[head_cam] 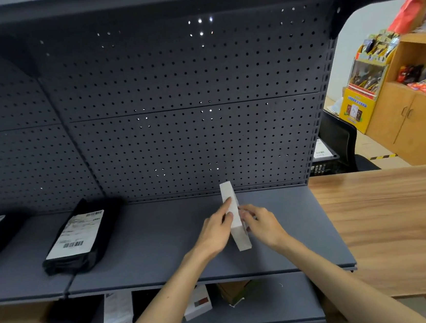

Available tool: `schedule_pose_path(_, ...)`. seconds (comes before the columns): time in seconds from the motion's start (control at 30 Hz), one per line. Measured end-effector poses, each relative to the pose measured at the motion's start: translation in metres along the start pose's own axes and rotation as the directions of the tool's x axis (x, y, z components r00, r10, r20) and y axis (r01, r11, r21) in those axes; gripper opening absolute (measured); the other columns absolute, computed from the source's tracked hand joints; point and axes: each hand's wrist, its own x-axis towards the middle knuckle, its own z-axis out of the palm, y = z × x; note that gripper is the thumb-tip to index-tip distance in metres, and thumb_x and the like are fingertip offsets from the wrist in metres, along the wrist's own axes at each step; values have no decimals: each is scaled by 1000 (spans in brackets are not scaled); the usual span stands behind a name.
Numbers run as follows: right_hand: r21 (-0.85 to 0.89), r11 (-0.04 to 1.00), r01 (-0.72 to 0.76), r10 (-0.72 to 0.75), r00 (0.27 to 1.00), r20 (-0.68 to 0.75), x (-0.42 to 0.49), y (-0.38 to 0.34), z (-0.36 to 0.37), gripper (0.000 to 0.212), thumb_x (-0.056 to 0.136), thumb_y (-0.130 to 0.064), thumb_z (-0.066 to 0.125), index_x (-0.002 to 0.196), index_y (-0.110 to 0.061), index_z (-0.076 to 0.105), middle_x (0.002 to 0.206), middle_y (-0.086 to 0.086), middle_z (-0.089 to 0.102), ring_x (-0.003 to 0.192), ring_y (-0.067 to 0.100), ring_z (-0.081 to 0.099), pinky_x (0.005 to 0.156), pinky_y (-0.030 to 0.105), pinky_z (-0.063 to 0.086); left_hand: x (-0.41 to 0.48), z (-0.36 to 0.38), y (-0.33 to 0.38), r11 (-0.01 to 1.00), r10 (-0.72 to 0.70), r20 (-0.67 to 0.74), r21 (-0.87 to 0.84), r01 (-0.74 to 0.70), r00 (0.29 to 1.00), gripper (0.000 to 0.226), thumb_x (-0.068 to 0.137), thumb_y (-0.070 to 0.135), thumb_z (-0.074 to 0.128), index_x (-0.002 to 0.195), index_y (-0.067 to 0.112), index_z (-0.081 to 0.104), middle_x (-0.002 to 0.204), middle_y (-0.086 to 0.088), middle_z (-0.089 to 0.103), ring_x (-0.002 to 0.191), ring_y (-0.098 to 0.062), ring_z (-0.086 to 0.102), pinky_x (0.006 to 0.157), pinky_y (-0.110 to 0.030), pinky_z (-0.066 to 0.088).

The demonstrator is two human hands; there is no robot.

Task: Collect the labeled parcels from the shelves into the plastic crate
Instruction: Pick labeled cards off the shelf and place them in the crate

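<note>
We face a dark grey shelf [163, 248] backed with pegboard. A white box [237, 228] stands on its long edge on it. Our left hand [215, 229] and right hand [263, 222] grip it from either side. We judge the pick is just beginning. Well left of the white box lies a black labeled parcel [73, 237]. The next move calls for lifting the box clear and carrying it to the crate, which we cannot surely make out.

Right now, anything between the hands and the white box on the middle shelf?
Nothing visible. Both hands are on it: the left hand and right hand hold the white box from either side, on edge on the grey shelf. The nearest black labeled parcel lies apart, to the left.
</note>
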Motion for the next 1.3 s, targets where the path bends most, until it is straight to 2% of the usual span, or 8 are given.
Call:
schedule_pose_path(0.23, -56, 982, -182, 185, 981, 63, 10, 6, 11, 33, 101, -25, 46, 108, 2, 63, 107, 10, 65, 97, 29, 62, 75, 37, 47, -1, -20, -16, 997, -68, -136, 28, 72, 988, 53, 103, 32, 56, 152, 19, 44, 137, -8, 59, 122, -21, 58, 96, -24, 45)
schedule_pose_path(0.47, 19, 956, -292, 291, 956, 38, 13, 17, 15, 25, 100, -22, 52, 85, -5, 64, 90, 6, 67, 70, 10, 54, 60, 21, 41, -3, -15, -35, 992, -127, -134, -8, 127, 983, 34, 104, 18, 54, 135, 7, 62, 128, -6, 67, 101, -10, 60, 66, -2, 41)
schedule_pose_path(0.73, -30, 958, -285, 285, 959, 4, 1, 40, -1, 17, 94, -14, 59, 103, -6, 71, 102, 6, 72, 93, 22, 65, 74, 29, 48, 8, 16, -47, 987, -104, -37, 117, 108, 994, 28, 105, 20, 51, 124, 12, 70, 120, -9, 60, 94, -12, 58, 65, -9, 40)
schedule_pose_path(0.83, -34, 962, -269, 270, 963, 1, 1, 43, 1, 10, 94, -11, 58, 95, -14, 67, 96, 1, 67, 86, 17, 59, 57, 8, 41, 12, 17, -49, 985, -123, -30, 118, 126, 992, 28, 104, 23, 50, 120, 14, 72, 120, -6, 61, 95, -14, 62, 68, -14, 42)
schedule_pose_path(0.97, -4, 970, -242, 242, 970, -11, 2, 45, 3, 22, 95, -9, 57, 113, -7, 70, 101, 0, 68, 88, 13, 60, 57, 4, 40, 9, 16, -51, 991, -111, -48, 73, 114, 993, 28, 103, 23, 53, 125, 20, 71, 121, -6, 62, 101, -17, 64, 82, -22, 47)
schedule_pose_path(1.07, 47, 969, -241, 243, 969, -34, 3, 46, 5, 25, 95, -9, 58, 120, -8, 66, 102, 1, 68, 90, 15, 62, 62, 5, 44, 8, 17, -54, 994, -102, -76, -35, 100, 992, 26, 103, 19, 55, 123, 17, 71, 121, -4, 68, 97, -12, 67, 81, -19, 53)
schedule_pose_path(1.17, 124, 971, -207, 213, 976, -40, 6, 41, 5, 36, 96, -11, 59, 132, -12, 54, 119, 4, 68, 101, 19, 65, 83, 26, 55, 4, 13, -45, 976, -103, -99, -203, 81, 990, 32, 103, 11, 55, 133, 18, 64, 120, 5, 69, 96, -6, 67, 77, -11, 54)
schedule_pose_path(1.3, 254, 963, -90, 122, 986, -114, 14, 23, -4, 39, 95, -6, 59, 131, -18, 54, 116, 1, 69, 102, 18, 66, 78, 23, 54, 8, 3, -30, 933, -67, -168, -361, 2, 984, 38, 101, 5, 56, 137, 16, 61, 121, 7, 69, 109, -10, 67, 95, -25, 55)
